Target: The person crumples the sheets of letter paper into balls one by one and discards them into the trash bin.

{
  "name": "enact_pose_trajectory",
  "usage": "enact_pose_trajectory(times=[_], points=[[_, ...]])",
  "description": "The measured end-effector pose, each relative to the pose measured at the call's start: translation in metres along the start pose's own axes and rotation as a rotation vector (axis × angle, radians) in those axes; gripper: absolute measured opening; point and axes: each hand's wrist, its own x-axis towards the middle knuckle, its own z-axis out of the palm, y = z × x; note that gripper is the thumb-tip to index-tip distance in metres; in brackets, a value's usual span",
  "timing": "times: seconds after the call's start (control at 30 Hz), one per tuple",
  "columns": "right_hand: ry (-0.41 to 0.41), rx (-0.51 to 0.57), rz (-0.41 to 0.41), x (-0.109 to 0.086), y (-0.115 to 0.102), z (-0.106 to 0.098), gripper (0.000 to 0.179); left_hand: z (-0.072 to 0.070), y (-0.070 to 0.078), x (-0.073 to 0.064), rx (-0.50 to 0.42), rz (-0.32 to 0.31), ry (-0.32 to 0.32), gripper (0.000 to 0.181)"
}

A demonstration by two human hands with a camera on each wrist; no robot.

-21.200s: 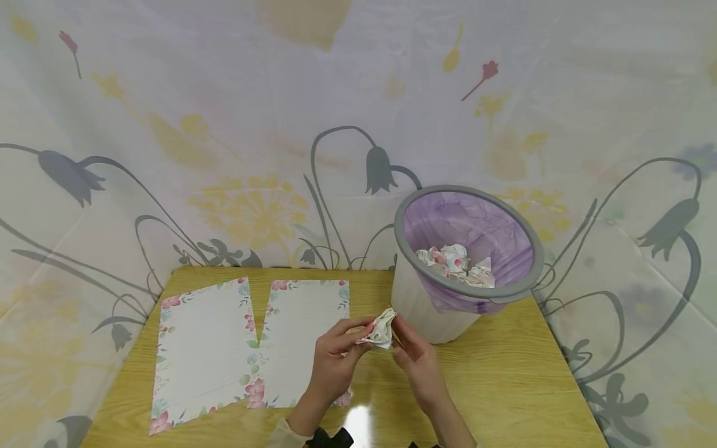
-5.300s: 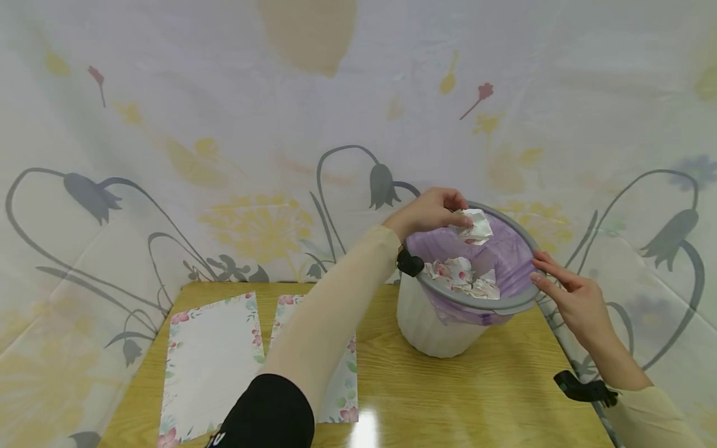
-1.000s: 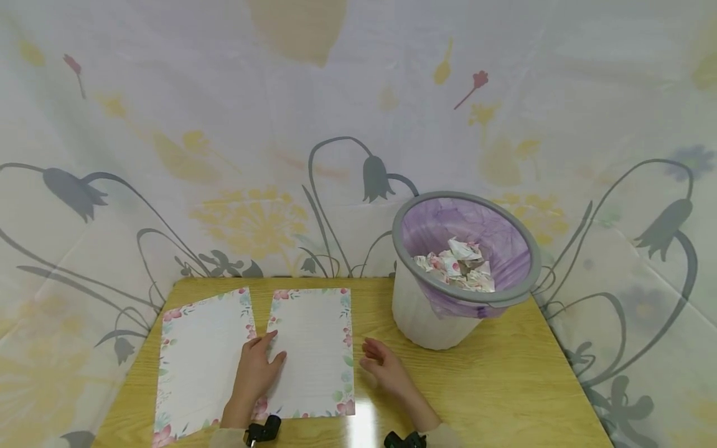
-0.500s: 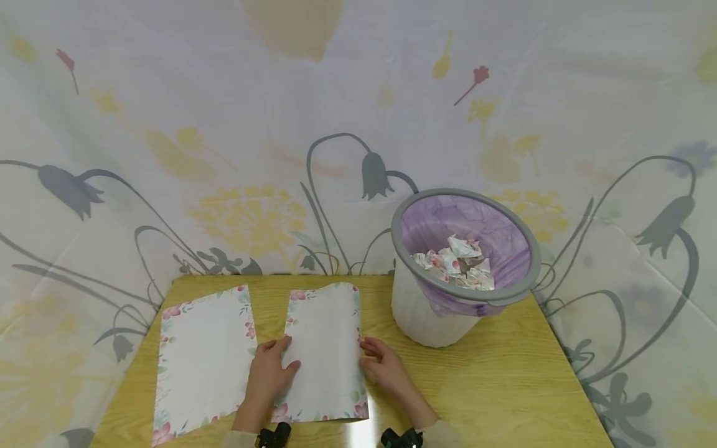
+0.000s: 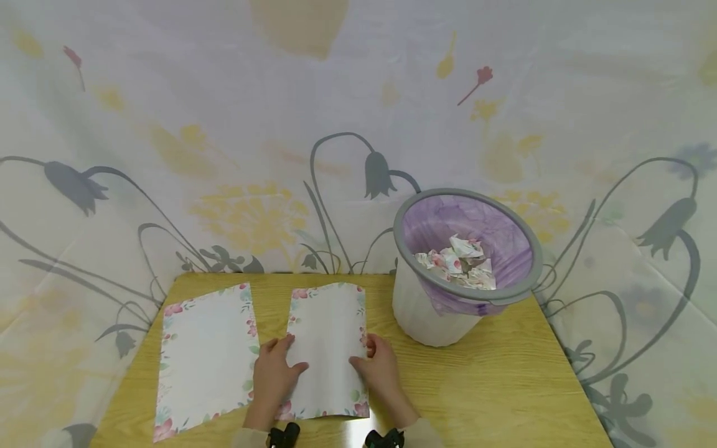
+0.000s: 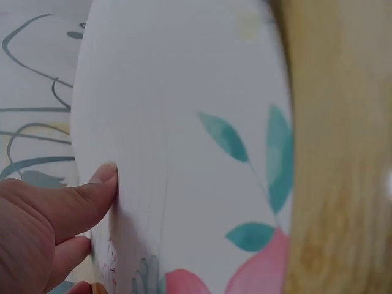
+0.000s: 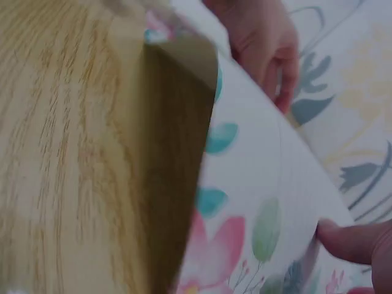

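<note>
Fingers (image 5: 283,345) at both sides, bowed sheet (image 5: 327,354) between, apparently pinched.

You find no readable text, label, brand, number or sign in these views, whether on the gripped sheet (image 5: 327,345), the bin (image 5: 421,318) or the backdrop (image 5: 224,93).

There's the right hand (image 7: 364,248), its thumb tip on the sheet of paper (image 7: 269,141), a white page bordered with a pink flower and green and teal leaves. The page bows up off the wood-grained table (image 7: 55,153), and I can see a dark, shadowed hollow beneath its raised edge. Over on the page's other side is the left hand (image 7: 260,46), next to pale cloth (image 7: 346,73) printed with grey and yellow plant shapes.
</note>
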Motion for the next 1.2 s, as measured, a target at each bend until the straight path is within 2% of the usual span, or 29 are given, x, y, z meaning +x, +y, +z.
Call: enact_pose_trajectory(times=[0.17, 0.27, 0.37, 0.47, 0.57, 0.77, 0.97, 1.2], points=[[0.119, -0.256, -0.066, 0.004, -0.002, 0.015, 0.069, 0.002, -0.002, 0.001, -0.031, -0.020, 0.036, 0.070], [0.135, -0.312, -0.075, 0.006, 0.000, 0.017, 0.065, 0.003, -0.004, 0.001, -0.054, -0.025, 0.049, 0.071], [0.126, -0.322, -0.070, 0.008, 0.001, 0.016, 0.057, 0.004, -0.006, 0.002, -0.039, -0.012, 0.043, 0.075], [0.119, -0.276, -0.036, 0.009, 0.000, 0.014, 0.051, 0.003, -0.005, 0.003, -0.004, -0.015, 0.030, 0.080], [0.135, -0.182, 0.007, 0.010, 0.000, 0.012, 0.045, 0.003, -0.004, 0.003, 0.029, -0.023, 0.020, 0.085], [0.142, -0.017, 0.051, 0.013, 0.002, 0.006, 0.035, 0.002, 0.000, 0.002, 0.008, -0.083, -0.003, 0.077], [0.122, 0.039, 0.094, 0.016, 0.005, 0.001, 0.018, 0.004, -0.001, 0.003, -0.042, -0.112, -0.010, 0.071], [0.109, 0.063, 0.118, 0.016, 0.008, -0.004, 0.018, 0.003, -0.004, 0.005, -0.094, -0.101, -0.010, 0.068]])
